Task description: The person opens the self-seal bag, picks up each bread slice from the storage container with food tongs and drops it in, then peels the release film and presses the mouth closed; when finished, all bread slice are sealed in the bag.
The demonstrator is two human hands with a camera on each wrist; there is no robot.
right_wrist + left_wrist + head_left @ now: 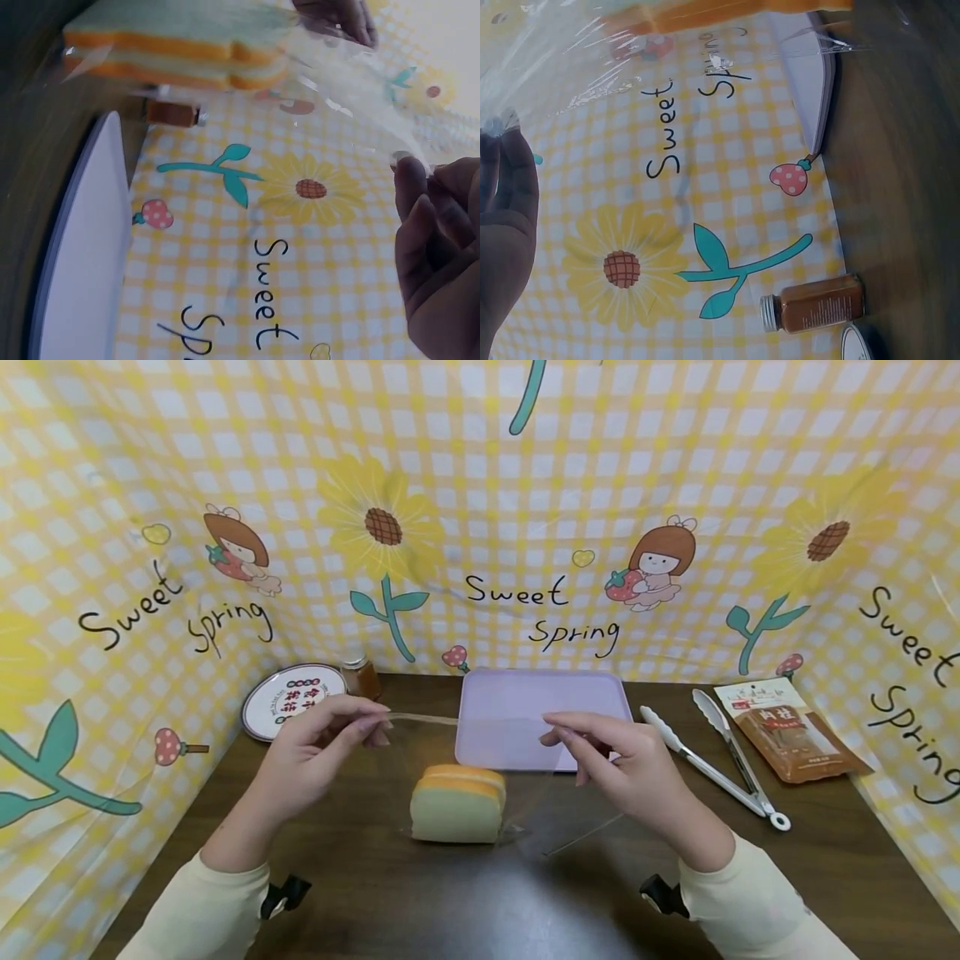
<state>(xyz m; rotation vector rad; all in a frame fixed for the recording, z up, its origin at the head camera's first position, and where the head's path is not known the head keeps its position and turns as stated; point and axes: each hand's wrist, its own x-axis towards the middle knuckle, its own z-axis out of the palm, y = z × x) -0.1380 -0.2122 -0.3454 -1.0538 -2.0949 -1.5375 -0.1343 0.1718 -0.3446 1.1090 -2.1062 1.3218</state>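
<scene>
Two bread slices (456, 810) with orange crusts sit inside a clear plastic bag (420, 745), low in its bottom. My left hand (324, 745) pinches the bag's top left corner between thumb and fingers. On the other side my right hand (611, 753) pinches the top right corner, so the mouth stretches between both hands. In the right wrist view the bread (180, 45) shows through the film, and the right fingertips (411, 169) grip its gathered edge. The left wrist view has the left hand (508, 180) at the film's edge.
Behind the bag lies a lilac tray (540, 693). White-handled tongs (720, 768) and a brown food packet (795, 735) are at the right. A plate with red lettering (262, 702) and a small jar (362, 678) stand at the back left. A thin twist tie (581, 837) lies near the right hand.
</scene>
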